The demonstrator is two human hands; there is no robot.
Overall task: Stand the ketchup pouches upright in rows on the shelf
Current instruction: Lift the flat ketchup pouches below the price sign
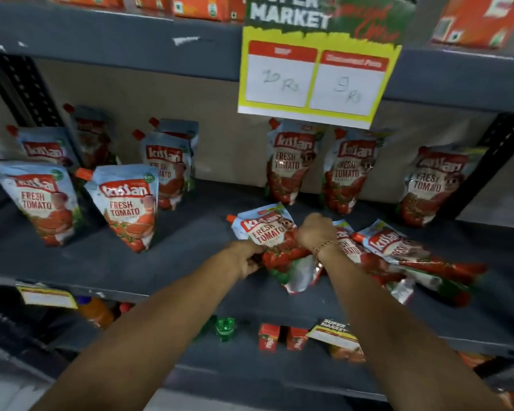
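Note:
A tilted ketchup pouch (267, 232) is near the middle of the dark shelf (175, 250), gripped by both hands. My left hand (245, 258) pinches its lower left edge. My right hand (316, 231) is closed on its right side. Two more pouches (398, 250) lie flat to the right of it. Several pouches (125, 203) stand upright on the left of the shelf. Three upright pouches (291, 164) line the back right.
A yellow price sign (315, 81) hangs from the shelf above, just over the back row. A perforated black upright (493, 149) borders the right side. Bottles and small red cartons (267, 336) sit on the shelf below. Orange boxes (202, 5) fill the top shelf.

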